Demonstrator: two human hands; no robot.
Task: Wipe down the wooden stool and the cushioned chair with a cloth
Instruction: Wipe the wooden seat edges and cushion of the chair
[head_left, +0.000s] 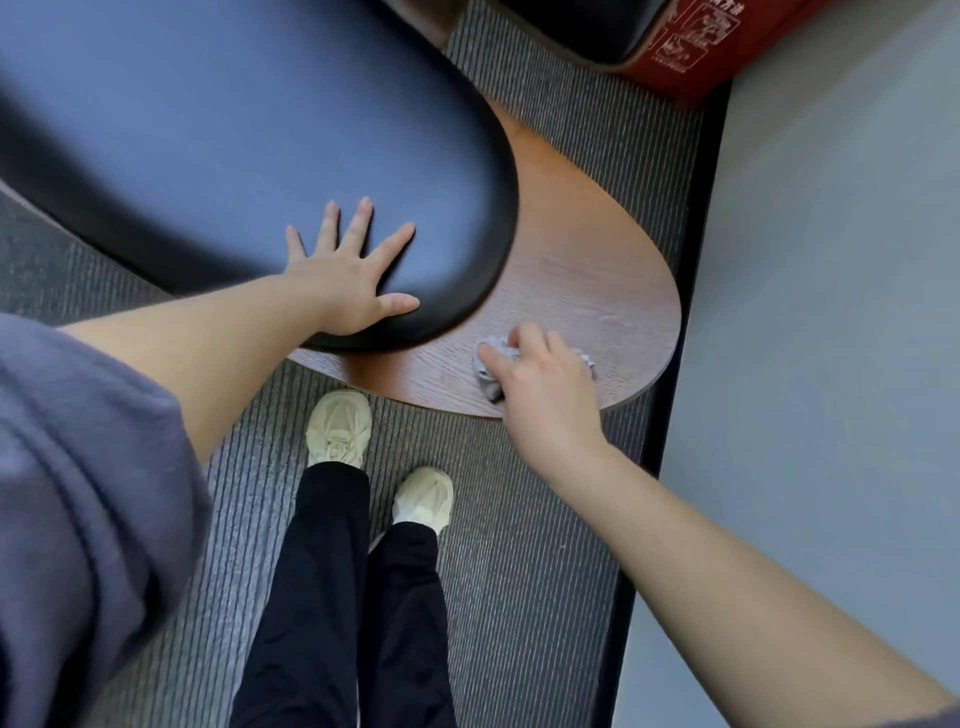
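Observation:
A large dark padded cushion (234, 135) fills the upper left of the head view. It overlaps a rounded wooden surface (587, 249) that sticks out to its right and front. My left hand (348, 275) lies flat on the cushion's near edge with fingers spread. My right hand (540, 379) presses a crumpled grey cloth (491, 364) onto the wood near its front edge. The hand covers most of the cloth.
Striped grey carpet (519, 571) covers the floor. My two feet in cream shoes (340, 428) stand just in front of the wooden edge. A pale wall (831, 312) with a dark skirting runs along the right. A red box (711, 47) and another dark cushion sit at the top.

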